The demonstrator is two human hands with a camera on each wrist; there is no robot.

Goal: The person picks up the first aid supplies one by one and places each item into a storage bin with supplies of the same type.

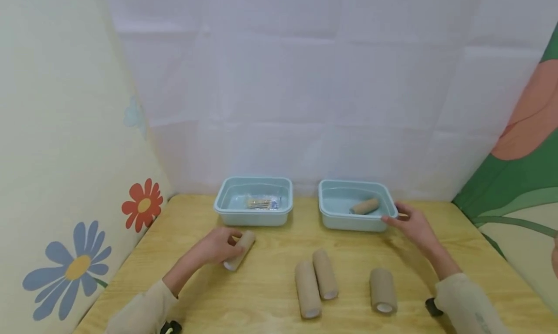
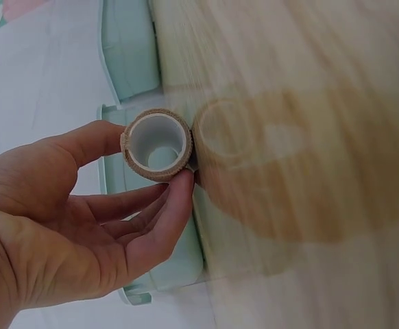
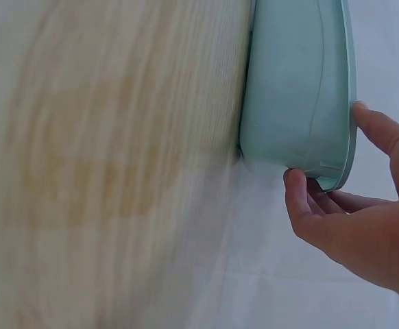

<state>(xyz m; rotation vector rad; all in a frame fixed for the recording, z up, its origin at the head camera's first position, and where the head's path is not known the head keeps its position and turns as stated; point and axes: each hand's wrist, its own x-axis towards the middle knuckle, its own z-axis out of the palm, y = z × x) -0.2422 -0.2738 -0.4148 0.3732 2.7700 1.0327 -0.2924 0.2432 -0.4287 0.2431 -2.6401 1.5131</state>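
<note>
My left hand [image 1: 221,246] pinches a tan bandage roll [image 1: 246,244] on the wooden table, in front of the left light-blue bin [image 1: 253,219]. Seen end-on in the left wrist view, the bandage roll [image 2: 132,169] has a textured edge and a hollow white core; thumb and fingers stand on either side of it. At the right bin [image 1: 348,223], my right hand [image 1: 414,225] grips the near right corner, thumb on the rim and fingers under it. Inside that bin [image 3: 288,89] lies another tan roll [image 1: 365,206].
Two tan rolls, one [image 1: 307,290] beside the other [image 1: 325,274], lie at the table's front middle. A shorter, wider roll [image 1: 382,288] is to their right. The left bin holds a clear packet of thin sticks [image 1: 263,204]. A white sheet [image 1: 305,82] hangs behind the bins.
</note>
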